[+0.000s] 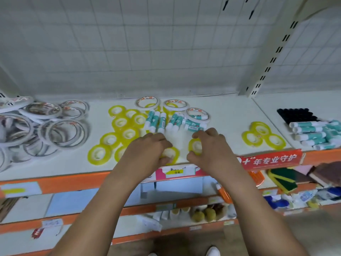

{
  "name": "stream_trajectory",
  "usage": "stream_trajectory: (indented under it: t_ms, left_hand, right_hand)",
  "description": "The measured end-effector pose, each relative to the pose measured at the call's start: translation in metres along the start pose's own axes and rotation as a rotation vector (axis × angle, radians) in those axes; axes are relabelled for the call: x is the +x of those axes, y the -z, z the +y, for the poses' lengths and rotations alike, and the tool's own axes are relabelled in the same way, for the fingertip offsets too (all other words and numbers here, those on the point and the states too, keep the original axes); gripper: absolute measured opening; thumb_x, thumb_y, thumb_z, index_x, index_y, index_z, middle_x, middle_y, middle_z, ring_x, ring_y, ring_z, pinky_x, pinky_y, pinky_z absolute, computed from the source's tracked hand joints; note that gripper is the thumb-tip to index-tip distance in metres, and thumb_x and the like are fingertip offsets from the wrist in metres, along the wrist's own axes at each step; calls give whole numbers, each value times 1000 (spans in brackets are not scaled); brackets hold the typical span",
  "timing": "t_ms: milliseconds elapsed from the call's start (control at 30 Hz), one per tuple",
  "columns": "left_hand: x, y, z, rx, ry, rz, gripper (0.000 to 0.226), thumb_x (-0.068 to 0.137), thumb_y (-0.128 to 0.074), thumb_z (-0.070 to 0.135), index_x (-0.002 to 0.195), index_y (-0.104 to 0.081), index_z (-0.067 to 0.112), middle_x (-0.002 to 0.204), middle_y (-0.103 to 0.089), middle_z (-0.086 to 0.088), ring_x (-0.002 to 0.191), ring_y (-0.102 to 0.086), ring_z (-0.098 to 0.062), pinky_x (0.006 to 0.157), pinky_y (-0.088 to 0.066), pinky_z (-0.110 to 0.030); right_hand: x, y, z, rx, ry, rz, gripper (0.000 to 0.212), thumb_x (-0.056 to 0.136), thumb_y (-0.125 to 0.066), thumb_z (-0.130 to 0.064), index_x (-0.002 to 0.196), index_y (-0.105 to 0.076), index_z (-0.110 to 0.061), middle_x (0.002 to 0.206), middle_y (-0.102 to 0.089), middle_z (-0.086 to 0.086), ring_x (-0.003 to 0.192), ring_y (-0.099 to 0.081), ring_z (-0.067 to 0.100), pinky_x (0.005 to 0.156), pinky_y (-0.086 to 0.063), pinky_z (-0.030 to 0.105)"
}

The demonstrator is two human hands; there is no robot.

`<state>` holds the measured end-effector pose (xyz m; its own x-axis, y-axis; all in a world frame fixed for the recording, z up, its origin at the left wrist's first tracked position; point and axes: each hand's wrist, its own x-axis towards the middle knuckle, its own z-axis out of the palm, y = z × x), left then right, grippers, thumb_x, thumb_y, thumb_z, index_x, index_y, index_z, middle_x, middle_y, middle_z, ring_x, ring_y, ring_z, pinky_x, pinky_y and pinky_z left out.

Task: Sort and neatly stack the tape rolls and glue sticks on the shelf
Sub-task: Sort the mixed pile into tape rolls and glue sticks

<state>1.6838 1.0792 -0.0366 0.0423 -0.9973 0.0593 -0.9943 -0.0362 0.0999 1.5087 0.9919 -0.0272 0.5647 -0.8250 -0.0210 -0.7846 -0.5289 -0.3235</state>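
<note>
On the white shelf (221,119), my left hand (149,150) grips a yellow tape roll (172,154) near the front edge. My right hand (208,146) curls round another yellow tape roll (195,145) beside it. Several more yellow tape rolls (121,124) lie scattered to the left. Teal-and-white glue sticks (162,121) lie in a loose cluster behind my hands, mixed with white thin tape rings (175,104). A pile of white tape rings (46,124) fills the far left. Three yellow rolls (263,135) sit together at the right.
A stack of glue sticks (313,134) and a black studded block (295,115) lie on the neighbouring shelf at right. A slotted upright (267,58) divides the shelves. The orange shelf edge (73,180) carries price tags and a red sign (271,158). Lower shelves hold sponges and other goods.
</note>
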Motion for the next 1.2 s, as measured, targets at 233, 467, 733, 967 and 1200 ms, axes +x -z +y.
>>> stream_trajectory:
  t_ms: [233,467,733,967,1200]
  left_hand:
    - [16,4,-3,12,-142,-161,39,92,-59,44,132,-55,43,147,-41,20,128,-35,-15,96,-28,-32]
    - [30,-6,1,31,-175,-171,53,92,-60,43,142,-43,42,153,-35,15,132,-33,-18,103,-27,-33]
    - [60,-6,36,-266,-56,-38,56,84,-70,43,135,-50,29,129,-50,6,117,-53,-19,93,-46,-37]
    - [109,-2,96,-319,-72,48,66,83,-72,42,141,-45,26,137,-48,4,123,-50,-20,96,-44,-35]
    - [158,-22,156,-288,-146,22,66,84,-69,45,142,-42,28,135,-47,5,123,-48,-18,97,-43,-34]
  right_hand:
    - [-8,-4,-2,77,-20,93,57,81,-66,-33,136,-52,-20,124,-49,6,106,-47,31,93,-41,35]
    - [-7,-4,10,104,-12,144,56,83,-67,-31,136,-53,-19,124,-49,7,108,-48,31,95,-41,35]
    - [-2,9,46,152,-18,206,59,83,-67,-31,138,-51,-18,127,-51,6,112,-47,30,96,-43,38]
    - [0,39,114,140,-59,335,53,82,-69,-31,131,-57,-16,125,-56,6,112,-50,31,92,-45,38]
    - [-1,58,187,109,-158,369,52,84,-70,-29,132,-56,-15,126,-55,7,111,-52,31,93,-46,42]
